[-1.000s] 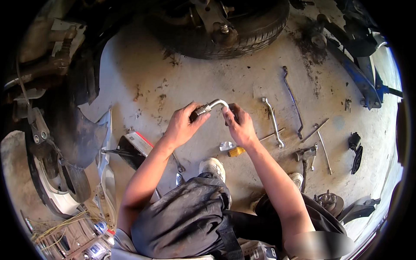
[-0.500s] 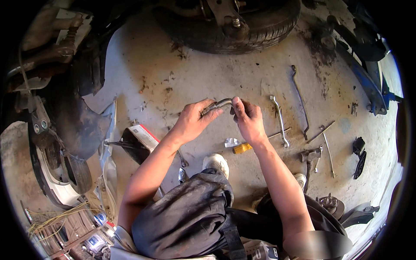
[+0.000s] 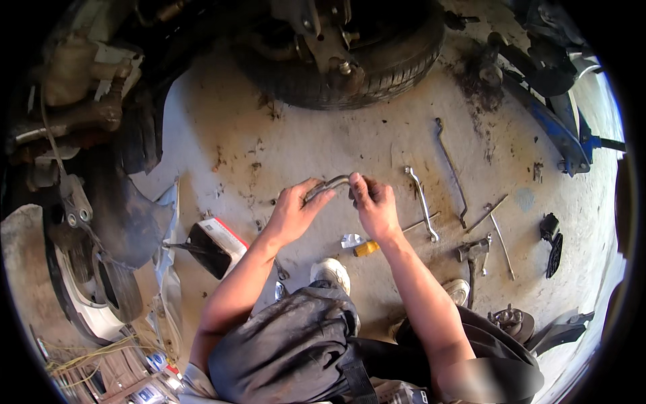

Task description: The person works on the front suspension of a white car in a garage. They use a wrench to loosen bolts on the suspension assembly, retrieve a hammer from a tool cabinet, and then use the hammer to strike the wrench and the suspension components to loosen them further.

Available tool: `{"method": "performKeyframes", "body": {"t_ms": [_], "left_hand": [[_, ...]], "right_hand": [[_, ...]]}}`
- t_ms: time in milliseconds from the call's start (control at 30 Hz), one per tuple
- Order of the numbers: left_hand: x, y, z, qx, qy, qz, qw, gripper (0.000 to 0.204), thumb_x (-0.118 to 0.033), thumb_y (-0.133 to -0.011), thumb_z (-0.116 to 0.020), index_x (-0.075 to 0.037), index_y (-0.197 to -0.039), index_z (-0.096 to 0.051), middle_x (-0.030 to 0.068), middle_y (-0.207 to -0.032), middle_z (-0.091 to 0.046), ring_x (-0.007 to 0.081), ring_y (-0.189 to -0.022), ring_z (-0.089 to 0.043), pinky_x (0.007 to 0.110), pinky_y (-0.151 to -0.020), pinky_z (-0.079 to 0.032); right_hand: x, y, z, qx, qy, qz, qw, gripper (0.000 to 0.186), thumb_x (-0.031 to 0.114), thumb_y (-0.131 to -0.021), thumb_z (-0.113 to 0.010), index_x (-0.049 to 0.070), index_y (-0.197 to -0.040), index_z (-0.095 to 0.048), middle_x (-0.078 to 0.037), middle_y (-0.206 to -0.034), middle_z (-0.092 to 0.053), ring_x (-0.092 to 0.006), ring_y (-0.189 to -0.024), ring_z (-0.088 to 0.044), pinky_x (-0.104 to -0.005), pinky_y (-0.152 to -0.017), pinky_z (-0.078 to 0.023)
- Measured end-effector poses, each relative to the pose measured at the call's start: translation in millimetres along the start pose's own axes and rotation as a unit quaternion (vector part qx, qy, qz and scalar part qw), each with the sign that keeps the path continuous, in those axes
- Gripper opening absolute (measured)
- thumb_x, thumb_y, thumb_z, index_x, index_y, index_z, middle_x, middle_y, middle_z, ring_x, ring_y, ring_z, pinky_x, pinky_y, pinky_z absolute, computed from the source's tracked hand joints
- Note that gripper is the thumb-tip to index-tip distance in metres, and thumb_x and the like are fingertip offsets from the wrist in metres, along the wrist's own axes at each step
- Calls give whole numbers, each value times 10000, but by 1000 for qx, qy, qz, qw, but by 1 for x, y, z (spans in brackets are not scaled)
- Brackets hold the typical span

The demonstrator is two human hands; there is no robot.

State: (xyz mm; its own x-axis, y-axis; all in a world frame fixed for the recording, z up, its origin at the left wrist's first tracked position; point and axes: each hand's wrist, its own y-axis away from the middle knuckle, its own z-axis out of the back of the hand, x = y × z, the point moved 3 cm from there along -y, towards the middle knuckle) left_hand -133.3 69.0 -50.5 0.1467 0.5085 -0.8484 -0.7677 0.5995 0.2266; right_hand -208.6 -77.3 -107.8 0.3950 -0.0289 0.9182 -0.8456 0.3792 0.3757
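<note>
Both my hands hold one small curved metal part point(image 3: 331, 184) over the concrete floor point(image 3: 336, 135). My left hand point(image 3: 296, 209) grips its left end with thumb and fingers. My right hand point(image 3: 374, 205) pinches its right end. Below my hands a yellow-handled screwdriver point(image 3: 369, 247) lies on the floor by a bit of white paper. My knees and a white shoe point(image 3: 331, 273) show beneath my arms.
A tyre point(image 3: 377, 67) with a suspension part lies ahead. Wrenches point(image 3: 422, 202) and a long bar point(image 3: 451, 168) lie to the right, with a hammer point(image 3: 474, 259) and a thin rod. An open box point(image 3: 215, 246) sits left. Car bodywork point(image 3: 87, 222) fills the left side.
The view has shifted, so hands and floor sit lower in the picture. Both hands stay on the metal part, which is turned a little flatter between them.
</note>
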Motion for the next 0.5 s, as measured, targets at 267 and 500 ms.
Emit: {"method": "performKeyframes", "body": {"t_ms": [267, 500], "left_hand": [[19, 8, 2, -17, 27, 27, 999, 297, -299, -923, -616, -2, -900, -608, -43, -587, -438, 46, -541, -366, 250, -477, -312], [37, 5, 3, -37, 25, 51, 998, 290, -284, -924, -607, 3, -890, -601, -2, -617, -475, 74, -578, -395, 263, -519, -350]], "right_hand": [[7, 2, -8, -2, 57, -6, 998, 518, 453, -930, -524, -19, -726, -585, -150, -577, -548, -288, -552, -533, -392, -583, -442], [-2, -7, -18, 4, 87, -17, 996, 515, 490, -936, -474, 16, -822, -640, -181, -671, -614, -372, -694, -616, -444, -659, -472]]}}
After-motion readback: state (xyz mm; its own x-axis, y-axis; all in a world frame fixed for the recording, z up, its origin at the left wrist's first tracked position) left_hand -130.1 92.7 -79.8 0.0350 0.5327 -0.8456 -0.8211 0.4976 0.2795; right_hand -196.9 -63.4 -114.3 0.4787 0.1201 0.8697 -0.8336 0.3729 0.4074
